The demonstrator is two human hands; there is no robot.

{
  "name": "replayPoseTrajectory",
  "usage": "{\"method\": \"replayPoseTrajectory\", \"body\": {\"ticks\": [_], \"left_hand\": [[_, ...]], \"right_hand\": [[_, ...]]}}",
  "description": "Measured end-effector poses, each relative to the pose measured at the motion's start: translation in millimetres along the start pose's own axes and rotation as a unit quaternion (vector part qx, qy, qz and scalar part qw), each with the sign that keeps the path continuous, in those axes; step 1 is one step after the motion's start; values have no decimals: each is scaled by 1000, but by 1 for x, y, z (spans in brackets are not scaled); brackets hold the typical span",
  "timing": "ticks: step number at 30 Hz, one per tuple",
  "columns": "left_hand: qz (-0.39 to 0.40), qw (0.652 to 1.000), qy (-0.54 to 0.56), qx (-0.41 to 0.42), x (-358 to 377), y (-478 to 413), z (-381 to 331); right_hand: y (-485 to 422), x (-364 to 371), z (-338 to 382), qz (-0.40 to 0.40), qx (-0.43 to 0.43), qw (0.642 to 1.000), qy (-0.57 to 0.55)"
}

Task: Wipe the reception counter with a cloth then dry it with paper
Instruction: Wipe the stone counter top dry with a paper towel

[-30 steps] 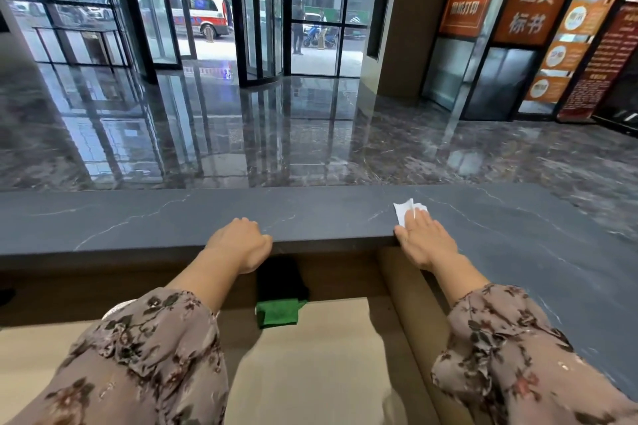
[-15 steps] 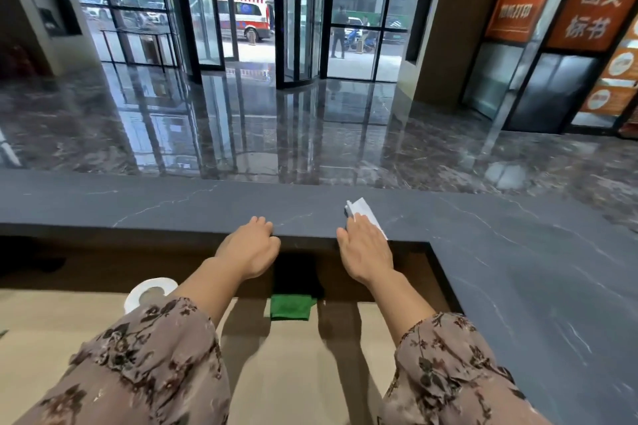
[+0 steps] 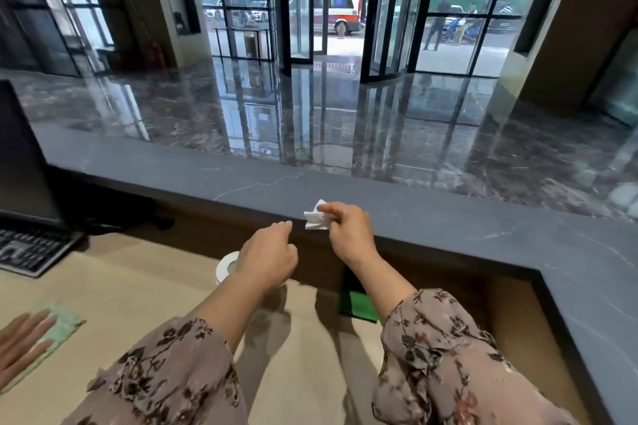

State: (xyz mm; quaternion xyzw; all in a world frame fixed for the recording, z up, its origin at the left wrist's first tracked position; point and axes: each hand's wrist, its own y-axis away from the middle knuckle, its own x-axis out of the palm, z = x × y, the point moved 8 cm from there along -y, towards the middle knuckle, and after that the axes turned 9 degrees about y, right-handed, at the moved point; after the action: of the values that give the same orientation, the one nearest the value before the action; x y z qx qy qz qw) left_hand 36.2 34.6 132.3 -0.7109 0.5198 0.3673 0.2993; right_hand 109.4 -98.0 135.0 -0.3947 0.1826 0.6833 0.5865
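Note:
The dark grey stone reception counter (image 3: 431,217) runs across the view and turns toward me on the right. My right hand (image 3: 348,235) pinches a crumpled white paper (image 3: 315,218) just above the counter's near edge. My left hand (image 3: 267,257) hovers beside it over the lower desk, fingers loosely curled and holding nothing, a little left of the paper. A folded green cloth (image 3: 359,305) lies on the lower wooden desk under the counter's overhang, below my right forearm. A white paper roll (image 3: 226,266) stands on the desk, partly hidden behind my left hand.
A black keyboard (image 3: 27,252) and a dark monitor (image 3: 20,162) sit at the left of the lower desk. Another person's hand (image 3: 20,342) rests on a pale green cloth (image 3: 62,329) at the bottom left. Beyond the counter lies a glossy lobby floor with glass doors.
My view has swung left along the counter. My right hand went from pressing the paper flat on the counter to lifting and pinching it crumpled. My left hand left the counter edge.

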Motion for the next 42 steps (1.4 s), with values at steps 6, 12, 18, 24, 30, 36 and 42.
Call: {"method": "replayPoseTrajectory", "body": {"ticks": [6, 12, 18, 24, 30, 36, 42], "left_hand": [[-30, 999, 14, -25, -5, -16, 18], [-1, 1000, -1, 2, 11, -19, 4], [17, 1000, -11, 18, 21, -15, -14], [44, 998, -9, 42, 39, 0, -51], [41, 997, 5, 70, 61, 15, -101], [51, 994, 13, 95, 86, 29, -142], [55, 991, 7, 121, 105, 41, -175]], "right_hand": [[-10, 30, 34, 43, -123, 977, 171], [2, 13, 33, 42, -213, 918, 333], [13, -16, 4, 58, -208, 890, 402], [31, -65, -41, 79, -181, 878, 437], [49, -114, -90, 112, -151, 872, 451], [60, -152, -128, 129, -119, 875, 451], [68, -186, -162, 112, -46, 903, 413]]}}
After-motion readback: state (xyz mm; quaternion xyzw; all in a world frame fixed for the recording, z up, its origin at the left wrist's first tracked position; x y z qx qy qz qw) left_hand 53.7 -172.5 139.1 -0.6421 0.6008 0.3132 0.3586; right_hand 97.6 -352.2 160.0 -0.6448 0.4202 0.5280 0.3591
